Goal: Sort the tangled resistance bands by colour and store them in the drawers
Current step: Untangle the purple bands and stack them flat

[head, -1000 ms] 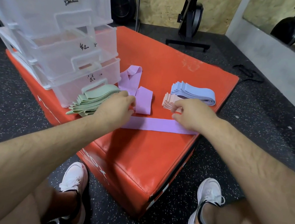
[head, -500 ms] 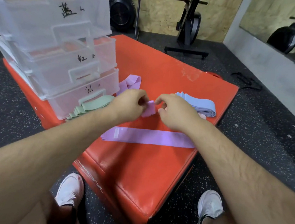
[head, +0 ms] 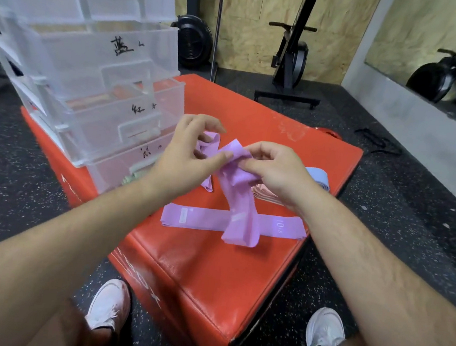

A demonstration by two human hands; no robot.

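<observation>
- Right hand (head: 275, 169): grip pinches the purple band (head: 238, 182), which hangs below onto the red surface (head: 210, 270).
- Left hand (head: 186, 154): grip loose, thumb touching the band.
- Drawers (head: 112, 82), left of grip: handwritten "蓝", "红".
- Flat band (head: 196, 218), below grip: "10".
- Speckled gym floor (head: 21, 177).

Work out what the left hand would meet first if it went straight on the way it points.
The left hand would first meet the lifted purple band, which its thumb seems to touch; just beyond is the right hand pinching it. Depth is uncertain from one view.
</observation>
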